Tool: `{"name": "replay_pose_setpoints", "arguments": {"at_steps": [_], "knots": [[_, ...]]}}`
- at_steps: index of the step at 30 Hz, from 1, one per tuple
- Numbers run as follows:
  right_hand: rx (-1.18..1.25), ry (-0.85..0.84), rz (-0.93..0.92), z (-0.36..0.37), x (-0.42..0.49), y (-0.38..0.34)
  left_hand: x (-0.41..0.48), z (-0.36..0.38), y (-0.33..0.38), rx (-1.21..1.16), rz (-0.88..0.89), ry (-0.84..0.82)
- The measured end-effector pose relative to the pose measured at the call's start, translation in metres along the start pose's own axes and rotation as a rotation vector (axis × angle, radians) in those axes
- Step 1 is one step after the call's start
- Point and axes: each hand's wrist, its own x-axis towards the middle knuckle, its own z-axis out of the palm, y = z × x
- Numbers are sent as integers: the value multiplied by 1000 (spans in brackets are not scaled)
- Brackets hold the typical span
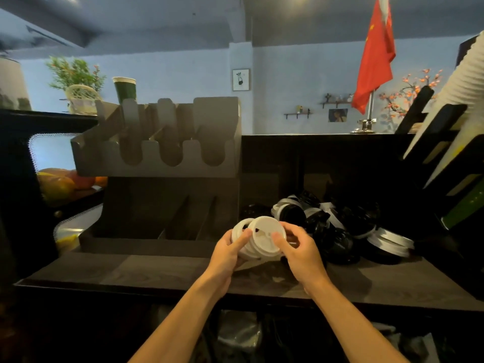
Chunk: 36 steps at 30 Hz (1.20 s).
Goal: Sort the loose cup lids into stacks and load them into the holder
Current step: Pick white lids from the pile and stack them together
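The holder [167, 142] is standing at the left of the counter [131, 273], its scalloped slots opening toward the viewer, with bare counter lying in front of it out to the near edge. The left hand [230, 247] is curling round the left side of a short stack of white lids [262, 237], thumb pressing on the top rim. The stack is being held above mid-counter, its top face tilting toward the camera, its axis seemingly running back and leftward. The right hand [298, 247] is pinching its right rim. Just right, a pile of loose lids [335, 226] is crowding the counter, hemmed by a cup rack [445, 142]
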Motion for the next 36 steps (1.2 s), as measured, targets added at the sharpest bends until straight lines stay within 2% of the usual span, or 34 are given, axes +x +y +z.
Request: {"name": "replay_pose_setpoints", "arguments": {"at_steps": [7, 11, 16, 20, 24, 29, 36], "knots": [[-68, -15, -52, 0, -1, -6, 1, 1, 1, 12, -13, -91], [-100, -149, -135, 1, -3, -8, 0, -3, 2, -13, -38, -121], [-323, -230, -268, 4, -5, -4, -5, 0, 6, -134, -89, -39], [-360, -172, -298, 5, -5, -4, -4, -1, 6, -139, -88, -27], [-335, -146, -278, 6, -8, -5, -6, 0, 6, -120, -61, -51], [-194, -50, -119, 3, -9, -10, -6, -2, 5, -134, -30, -70], [-482, -19, -84, 7, -8, -10, -5, 0, 4, -88, -35, -104]]}}
